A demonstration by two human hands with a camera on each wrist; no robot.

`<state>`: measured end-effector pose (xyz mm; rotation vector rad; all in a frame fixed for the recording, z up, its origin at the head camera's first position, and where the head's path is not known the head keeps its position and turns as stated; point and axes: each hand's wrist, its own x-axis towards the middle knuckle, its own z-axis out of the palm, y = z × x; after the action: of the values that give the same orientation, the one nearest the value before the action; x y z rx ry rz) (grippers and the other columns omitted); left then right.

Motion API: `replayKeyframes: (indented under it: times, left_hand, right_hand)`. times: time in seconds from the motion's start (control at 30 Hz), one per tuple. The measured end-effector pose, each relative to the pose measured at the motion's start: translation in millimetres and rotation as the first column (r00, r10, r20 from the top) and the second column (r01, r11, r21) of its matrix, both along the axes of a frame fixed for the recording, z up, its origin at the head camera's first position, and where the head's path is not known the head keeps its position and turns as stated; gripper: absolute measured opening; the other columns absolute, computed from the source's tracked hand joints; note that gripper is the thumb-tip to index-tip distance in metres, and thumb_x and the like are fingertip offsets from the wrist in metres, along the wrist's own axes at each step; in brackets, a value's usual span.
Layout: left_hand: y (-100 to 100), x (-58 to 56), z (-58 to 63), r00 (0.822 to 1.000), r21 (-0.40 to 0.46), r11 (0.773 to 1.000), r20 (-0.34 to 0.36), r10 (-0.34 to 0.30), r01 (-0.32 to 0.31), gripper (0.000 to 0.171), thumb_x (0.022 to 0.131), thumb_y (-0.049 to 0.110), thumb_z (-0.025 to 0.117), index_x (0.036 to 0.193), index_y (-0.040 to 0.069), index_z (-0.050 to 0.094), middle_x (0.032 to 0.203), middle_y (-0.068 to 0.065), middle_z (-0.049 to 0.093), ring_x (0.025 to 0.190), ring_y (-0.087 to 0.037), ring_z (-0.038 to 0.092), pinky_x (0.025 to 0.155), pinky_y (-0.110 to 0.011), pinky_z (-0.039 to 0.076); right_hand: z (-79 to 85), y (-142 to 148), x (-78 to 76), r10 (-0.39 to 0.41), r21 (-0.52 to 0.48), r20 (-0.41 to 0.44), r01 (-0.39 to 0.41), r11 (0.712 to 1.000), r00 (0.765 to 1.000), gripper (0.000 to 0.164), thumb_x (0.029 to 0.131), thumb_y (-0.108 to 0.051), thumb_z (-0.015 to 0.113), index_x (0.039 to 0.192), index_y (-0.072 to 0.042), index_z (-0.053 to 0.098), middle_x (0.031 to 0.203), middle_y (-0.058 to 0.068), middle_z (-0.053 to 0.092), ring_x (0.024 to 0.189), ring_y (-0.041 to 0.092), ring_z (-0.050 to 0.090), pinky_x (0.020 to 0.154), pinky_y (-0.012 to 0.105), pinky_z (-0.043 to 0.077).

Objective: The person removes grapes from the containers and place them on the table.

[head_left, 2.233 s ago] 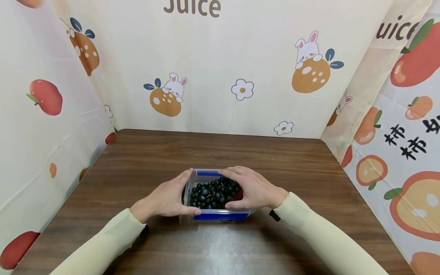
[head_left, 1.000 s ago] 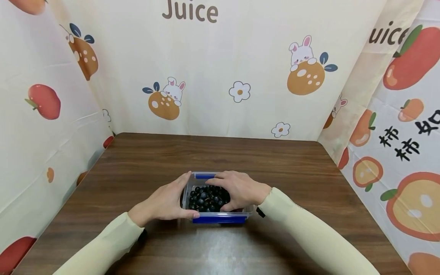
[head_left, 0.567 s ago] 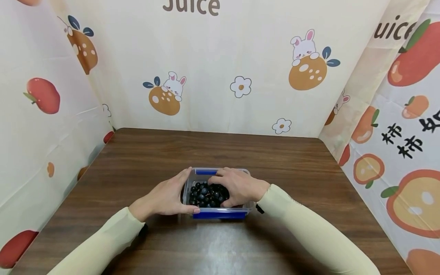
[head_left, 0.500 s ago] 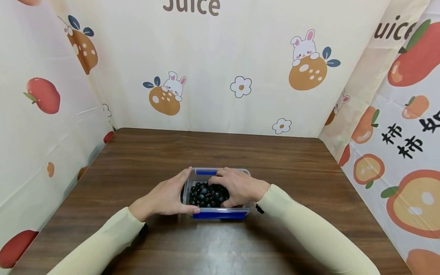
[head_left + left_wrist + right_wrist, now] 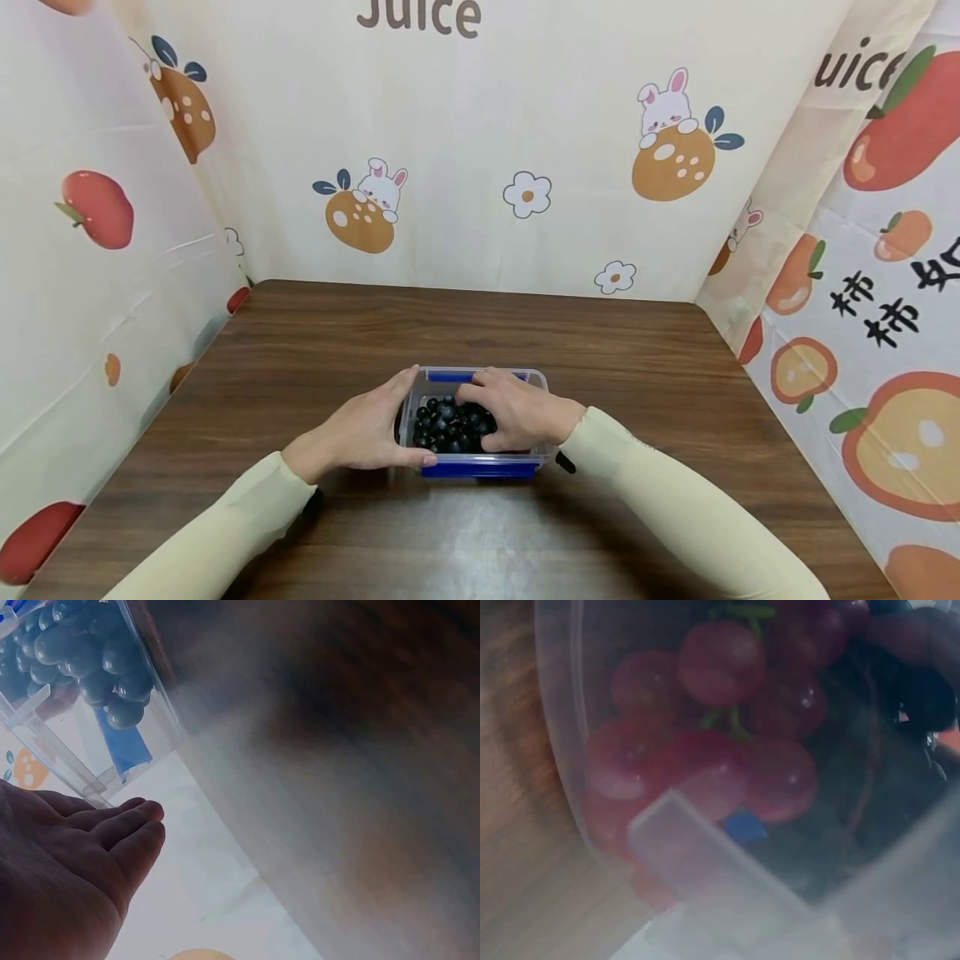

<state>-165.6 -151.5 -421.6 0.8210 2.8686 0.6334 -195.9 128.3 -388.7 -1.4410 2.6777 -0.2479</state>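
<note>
Black grapes: we see the bunch (image 5: 450,425) in the box, filling its left and middle part, partly under a hand.
Red grapes: these (image 5: 721,663) lie in the same box at its right end; we see them through the wall in the right wrist view, with green stems.
Box: clear, with blue clips (image 5: 480,471) on its long sides; the box (image 5: 420,392) sits near the middle of the table.
Right hand: it (image 5: 517,408) reaches into the box, fingers and thumb curled round the black grapes; we cannot see the fingertips.
Left hand: it (image 5: 363,429) spans the box's left end, straight fingers and thumb spread apart, thumb along the near rim, fingers at the far corner.
Sleeves: pale yellow on both arms (image 5: 690,500).
Table: brown wood (image 5: 480,333), grain running mostly side to side, far corners rounded; we notice a pale glare in front of the box.
Back cloth: cream (image 5: 450,108), hung behind the table, printed with rabbits on orange fruit, white flowers and the word "Juice".
Left cloth: whitish (image 5: 45,333), lightly creased, with red fruit prints.
Right cloth: white (image 5: 847,242), with orange and red fruit and black characters.
</note>
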Motion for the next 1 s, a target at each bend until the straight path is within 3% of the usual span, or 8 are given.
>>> replayKeyframes:
  times: [0.4,1.0]
  left_hand:
    - [1,-1.3,-0.2,1.0,0.001,1.0,-0.011,0.001,-0.001,0.14,0.068,0.095,0.059,0.165,0.007,0.011,0.168,-0.013,0.022,0.142,-0.032,0.045,0.104,-0.049,0.048]
    - [0,-1.3,-4.0,1.0,0.002,1.0,-0.03,0.01,-0.01,0.14,0.067,0.095,0.06,0.165,0.007,0.011,0.168,-0.013,0.023,0.142,-0.031,0.045,0.106,-0.047,0.047]
  right_hand:
    - [3.7,0,1.4,-0.015,-0.055,0.023,0.017,0.998,1.0,0.039,0.086,-0.022,0.075,0.121,-0.015,0.061,0.116,0.0,0.057,0.104,0.014,0.053,0.092,0.034,0.051]
    - [15.1,10,4.0,-0.067,-0.218,0.028,0.072,0.973,0.997,0.036,0.085,-0.02,0.071,0.119,-0.014,0.062,0.115,-0.003,0.06,0.1,0.011,0.056,0.088,0.033,0.054]
